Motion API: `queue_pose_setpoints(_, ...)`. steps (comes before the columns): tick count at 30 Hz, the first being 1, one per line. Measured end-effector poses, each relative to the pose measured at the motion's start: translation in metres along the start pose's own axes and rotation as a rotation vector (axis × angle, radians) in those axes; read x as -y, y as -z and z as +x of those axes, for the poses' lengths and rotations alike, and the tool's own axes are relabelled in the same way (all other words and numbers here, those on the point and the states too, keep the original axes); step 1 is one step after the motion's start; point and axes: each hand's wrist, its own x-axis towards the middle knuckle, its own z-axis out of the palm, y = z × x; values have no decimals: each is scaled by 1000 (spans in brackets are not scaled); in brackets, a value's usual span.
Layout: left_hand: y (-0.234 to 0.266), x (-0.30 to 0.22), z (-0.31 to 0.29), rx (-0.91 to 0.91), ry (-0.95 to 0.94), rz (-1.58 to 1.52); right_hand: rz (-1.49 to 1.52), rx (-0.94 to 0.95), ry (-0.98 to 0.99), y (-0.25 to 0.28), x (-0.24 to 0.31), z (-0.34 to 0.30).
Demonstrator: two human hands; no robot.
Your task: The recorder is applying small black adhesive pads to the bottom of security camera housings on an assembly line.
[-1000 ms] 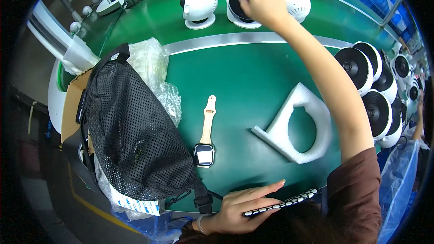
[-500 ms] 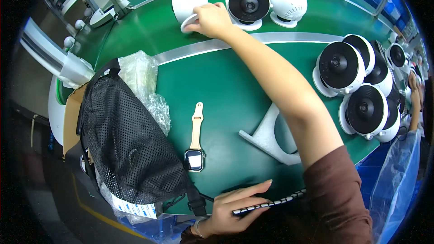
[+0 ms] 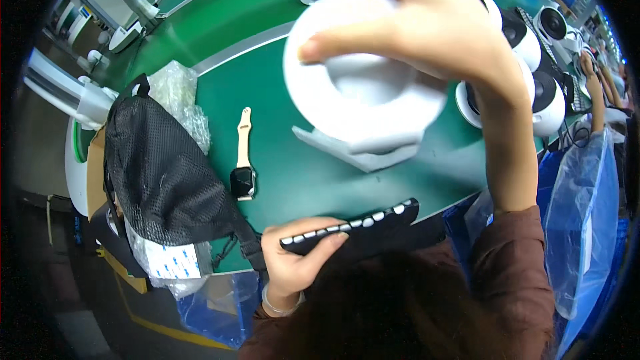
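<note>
— Two hands busy. Right hand point(image 3: 427, 20) clamped over the white round fan unit point(image 3: 363, 83), lifted clear of the green table point(image 3: 280, 153), base side facing the camera — seemingly turned for a look underneath.

— And the left?

— Left hand point(image 3: 293, 253) closed around a black strip of white tabs point(image 3: 350, 225) at the near edge, kept within reach. Smartwatch point(image 3: 243, 160) lies flat centre-left, mesh bag point(image 3: 163, 173) beside it; more fans point(image 3: 533, 87) stand at the right.

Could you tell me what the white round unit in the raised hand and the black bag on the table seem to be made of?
White round unit: apparently moulded plastic, smooth and matte, with an even surface and no seams showing. Black bag: seemingly woven mesh fabric, with a fine net texture and soft folds. The right hand holds the unit.
</note>
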Motion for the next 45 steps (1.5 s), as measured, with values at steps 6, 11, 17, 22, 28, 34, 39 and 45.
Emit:
queue_pose_setpoints(6, -8, -4, -1, -42, -18, -97, 174, -48, -13, -33, -31, -53)
queue_pose_setpoints(11, -13, -10, 0, -80, -70, -181, 304, -74, 0, -51, -39, -40)
queue_pose_setpoints(17, -20, -14, 3, -90, -77, -174, 582, 228, -44, -32, -44, -36)
queue_pose_setpoints(22, -20, -12, 3, -141, -61, -245, -237, -198, 392, -14, -27, -51)
queue_pose_setpoints(28, -17, -17, 0, -163, -120, -154, 215, -61, 156, -10, 10, -116)
queue_pose_setpoints(34, -21, -20, -1, -209, -147, -119, 169, -25, 116, -19, 12, -130)
queue_pose_setpoints(39, -25, -20, 2, -204, -121, -99, -28, -4, 107, -15, 13, -132)
queue_pose_setpoints(45, -29, -17, 6, -207, -94, -91, -89, -166, 140, -20, 12, -136)
